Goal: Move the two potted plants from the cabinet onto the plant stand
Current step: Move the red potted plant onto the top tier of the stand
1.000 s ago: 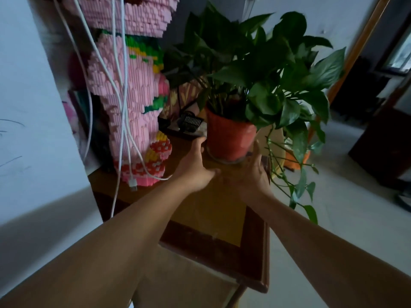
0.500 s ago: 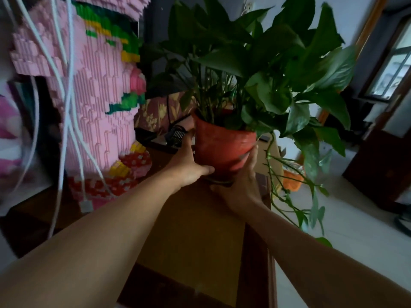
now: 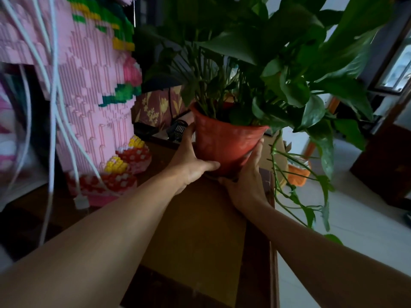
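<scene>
The left hand (image 3: 191, 161) and right hand (image 3: 246, 181) clasp opposite sides of the leafy plant's red plastic pot (image 3: 224, 143), tilted above the brown wooden cabinet (image 3: 195, 236).

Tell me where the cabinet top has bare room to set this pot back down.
The cabinet top is bare between the forearms, in front of the red pot. It is crowded left by the pink brick figure and white cables, and behind the pot by dark clutter.
</scene>
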A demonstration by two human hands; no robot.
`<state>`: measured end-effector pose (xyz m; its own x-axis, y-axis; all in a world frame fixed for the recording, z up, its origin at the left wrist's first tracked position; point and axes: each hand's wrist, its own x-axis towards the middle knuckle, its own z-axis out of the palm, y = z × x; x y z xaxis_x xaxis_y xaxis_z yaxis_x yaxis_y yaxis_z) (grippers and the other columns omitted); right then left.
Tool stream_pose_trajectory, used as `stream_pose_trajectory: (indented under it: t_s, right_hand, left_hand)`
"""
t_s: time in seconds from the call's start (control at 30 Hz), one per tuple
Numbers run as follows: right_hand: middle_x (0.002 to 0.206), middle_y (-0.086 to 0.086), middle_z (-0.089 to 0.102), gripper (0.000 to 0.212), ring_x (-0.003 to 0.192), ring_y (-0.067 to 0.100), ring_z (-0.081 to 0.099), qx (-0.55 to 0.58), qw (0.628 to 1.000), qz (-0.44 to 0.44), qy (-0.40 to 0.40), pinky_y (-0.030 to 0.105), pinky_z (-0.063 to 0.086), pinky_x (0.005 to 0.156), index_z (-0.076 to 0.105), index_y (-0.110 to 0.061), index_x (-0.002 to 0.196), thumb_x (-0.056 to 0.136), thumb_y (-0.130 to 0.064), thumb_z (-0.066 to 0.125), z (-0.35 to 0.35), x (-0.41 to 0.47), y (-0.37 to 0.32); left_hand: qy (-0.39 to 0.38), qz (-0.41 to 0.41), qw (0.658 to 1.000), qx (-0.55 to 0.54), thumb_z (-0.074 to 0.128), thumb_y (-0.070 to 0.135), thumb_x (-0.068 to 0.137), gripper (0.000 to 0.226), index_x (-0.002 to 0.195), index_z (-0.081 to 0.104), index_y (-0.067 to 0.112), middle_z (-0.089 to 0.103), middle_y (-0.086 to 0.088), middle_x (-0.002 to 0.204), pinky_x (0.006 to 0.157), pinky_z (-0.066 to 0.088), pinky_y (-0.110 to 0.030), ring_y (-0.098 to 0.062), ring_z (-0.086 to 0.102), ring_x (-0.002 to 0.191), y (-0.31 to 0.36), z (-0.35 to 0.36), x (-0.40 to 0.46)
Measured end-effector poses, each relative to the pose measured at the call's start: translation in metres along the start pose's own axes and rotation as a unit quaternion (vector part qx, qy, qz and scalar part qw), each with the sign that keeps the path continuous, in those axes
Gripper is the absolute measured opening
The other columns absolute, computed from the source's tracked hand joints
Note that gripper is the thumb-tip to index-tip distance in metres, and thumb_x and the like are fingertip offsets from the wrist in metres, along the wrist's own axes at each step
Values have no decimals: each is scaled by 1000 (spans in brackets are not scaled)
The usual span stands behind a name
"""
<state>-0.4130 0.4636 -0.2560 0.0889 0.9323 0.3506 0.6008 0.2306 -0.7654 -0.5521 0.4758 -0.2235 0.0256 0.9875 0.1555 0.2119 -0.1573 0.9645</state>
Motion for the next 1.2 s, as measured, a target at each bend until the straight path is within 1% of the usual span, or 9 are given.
stream_pose_trajectory:
  t_s: [0.3,0.37,0.43,0.47,0.57,0.7,0.87,1.0,1.2]
  right_hand:
    - [154,12,26,126,136,31,37,-23,998,-10,-53,45,35,111,-34,-28,141,76,-11,72,-29,-33,0]
    - [157,10,19,125,143,26,25,-19,998,-13,-61,27,24,115,-33,-23,142,76,-10,72,-38,-43,-2]
    - [159,6,13,123,143,15,14,-16,997,-13,-75,7,13,102,-32,-18,143,77,-7,71,-46,-54,-5]
    - [160,5,13,123,144,13,14,-15,996,-15,-82,6,12,100,-33,-18,142,77,-7,71,-49,-59,-6]
    - [159,5,18,127,146,19,21,-14,995,-18,-98,21,21,109,-36,-23,140,76,-9,73,-54,-72,-5]
    - [159,5,20,129,147,25,17,-21,993,-27,-110,46,20,119,-37,-25,139,74,-12,73,-58,-89,-8]
    - [158,8,21,128,147,23,20,-15,994,-13,-103,40,24,119,-30,-19,144,72,-12,76,-64,-109,-18]
    - [158,6,23,126,146,22,22,-16,995,-13,-98,27,22,114,-30,-17,144,75,-12,75,-64,-118,-23]
    - [160,3,12,142,146,23,19,-1,998,11,-63,37,24,117,-29,-33,142,59,-27,86,-52,-119,-18]
  left_hand:
    - [40,17,997,64,77,21,72,100,144,7,33,35,5,147,89,30,-22,-19,40,132,15,12,-52]
    - [50,18,995,84,77,23,71,100,143,8,32,36,4,147,88,31,-23,-20,42,131,17,14,-65]
    - [62,21,993,100,78,24,70,101,142,8,31,38,2,147,89,33,-24,-22,44,130,20,17,-78]
    - [68,21,992,107,78,25,69,102,143,8,31,38,1,147,92,34,-26,-23,44,131,22,18,-85]
    - [82,14,987,138,78,28,69,106,145,4,28,37,-2,148,101,37,-33,-25,43,132,27,19,-106]
    - [91,8,980,175,77,34,70,106,145,2,24,39,-6,147,99,39,-34,-28,46,129,30,19,-132]
    - [92,5,978,188,77,37,68,106,144,4,25,37,-5,148,104,39,-38,-28,44,130,32,16,-153]
    - [70,13,979,189,78,35,68,106,144,5,23,36,-6,148,102,39,-38,-29,43,131,30,8,-153]
    - [-6,-5,982,188,83,33,62,120,147,-1,25,32,-4,150,106,32,-34,-25,34,137,21,-8,-140]
